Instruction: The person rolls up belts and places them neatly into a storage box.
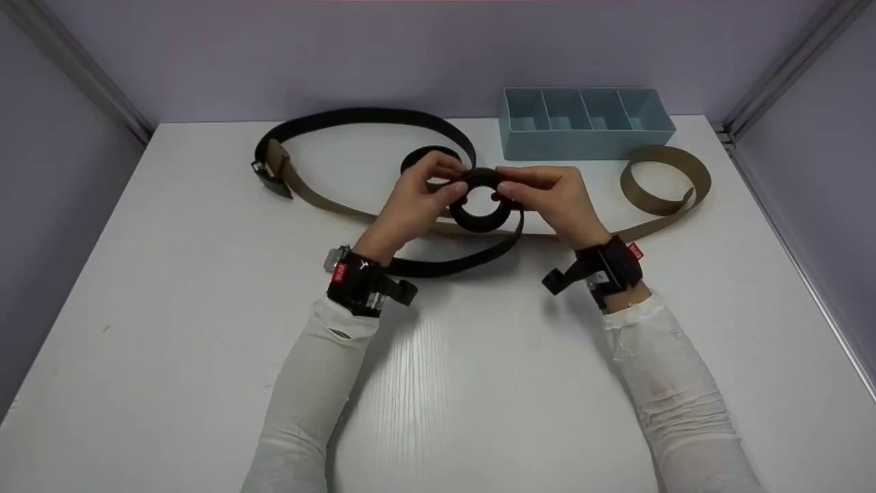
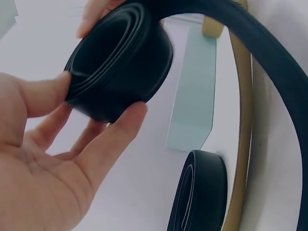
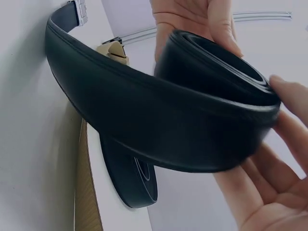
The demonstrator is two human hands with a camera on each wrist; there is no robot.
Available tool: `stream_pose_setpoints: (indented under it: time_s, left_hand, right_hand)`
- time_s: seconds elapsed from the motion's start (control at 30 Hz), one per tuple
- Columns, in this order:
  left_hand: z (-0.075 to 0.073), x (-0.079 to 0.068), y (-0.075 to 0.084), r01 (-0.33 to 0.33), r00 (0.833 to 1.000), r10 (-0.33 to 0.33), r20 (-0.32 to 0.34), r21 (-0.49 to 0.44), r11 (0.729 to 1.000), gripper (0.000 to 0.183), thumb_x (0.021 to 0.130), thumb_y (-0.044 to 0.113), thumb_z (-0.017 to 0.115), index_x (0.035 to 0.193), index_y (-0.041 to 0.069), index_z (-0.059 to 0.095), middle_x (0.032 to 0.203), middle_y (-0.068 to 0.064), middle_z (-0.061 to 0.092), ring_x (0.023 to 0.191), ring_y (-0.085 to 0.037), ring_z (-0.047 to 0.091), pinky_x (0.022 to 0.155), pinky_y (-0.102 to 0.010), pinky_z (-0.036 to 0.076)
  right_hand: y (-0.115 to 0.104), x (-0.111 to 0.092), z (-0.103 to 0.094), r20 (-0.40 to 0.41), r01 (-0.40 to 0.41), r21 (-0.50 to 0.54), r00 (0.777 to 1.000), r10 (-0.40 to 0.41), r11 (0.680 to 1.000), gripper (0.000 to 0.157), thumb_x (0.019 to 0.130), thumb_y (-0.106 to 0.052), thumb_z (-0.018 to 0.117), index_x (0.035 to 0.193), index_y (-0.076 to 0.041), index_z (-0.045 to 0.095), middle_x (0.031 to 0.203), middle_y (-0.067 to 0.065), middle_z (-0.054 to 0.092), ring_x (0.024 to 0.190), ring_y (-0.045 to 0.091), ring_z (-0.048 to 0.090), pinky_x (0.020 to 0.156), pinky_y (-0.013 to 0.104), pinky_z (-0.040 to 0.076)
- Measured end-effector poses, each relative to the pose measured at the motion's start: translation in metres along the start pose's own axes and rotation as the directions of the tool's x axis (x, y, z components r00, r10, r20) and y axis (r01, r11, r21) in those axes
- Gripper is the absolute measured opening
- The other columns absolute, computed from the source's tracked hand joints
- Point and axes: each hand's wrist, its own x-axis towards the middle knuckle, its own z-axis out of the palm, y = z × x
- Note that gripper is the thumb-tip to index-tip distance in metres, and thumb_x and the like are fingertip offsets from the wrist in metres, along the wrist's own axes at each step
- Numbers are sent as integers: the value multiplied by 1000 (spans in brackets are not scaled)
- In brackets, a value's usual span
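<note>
Both hands hold a coiled black belt (image 1: 481,222) above the table. My left hand (image 1: 414,202) pinches the coil's left side between thumb and fingers; my right hand (image 1: 558,198) pinches its right side. In the left wrist view several layers of the black belt (image 2: 134,72) show, wound in a ring. A loose length of the belt (image 3: 159,122) trails from the coil, curving back under the left wrist. A silver buckle (image 3: 82,12) shows at its far end. Just behind the hands, a second black belt (image 1: 430,152) is partly coiled on the table.
A tan belt (image 1: 328,203) runs across the table behind the hands, with a loose coil at its right end. The second black belt arcs to a buckle (image 1: 260,168) at left. A light blue box (image 1: 582,145) with several compartments stands at the back right, near the wall.
</note>
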Motion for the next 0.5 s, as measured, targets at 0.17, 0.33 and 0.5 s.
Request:
stream_pose_setpoints:
  time_s: [0.17,0.33,0.5]
  left_hand:
    - [4,1,-2,8,998,-12,-66,-65,998,22,104,8,63,126,6,59,127,-14,59,107,-37,69,84,-38,62]
    - [5,2,-4,22,998,-27,-58,-85,996,21,105,8,63,126,7,59,128,-15,59,105,-32,69,85,-38,62]
    - [1,2,-2,43,999,-43,-21,-22,999,22,104,11,65,125,7,60,126,-13,62,104,-27,69,83,-39,62]
  right_hand:
    - [1,0,1,-26,30,50,999,-28,998,33,95,-6,77,127,0,73,120,19,74,100,29,76,88,36,61]
    - [2,0,0,-39,29,43,999,-27,999,33,94,-6,78,126,0,73,119,19,74,100,30,76,88,36,61]
    - [-1,-1,-1,-28,2,17,1000,-2,1000,36,92,-10,81,124,3,73,114,18,76,94,25,77,83,36,62]
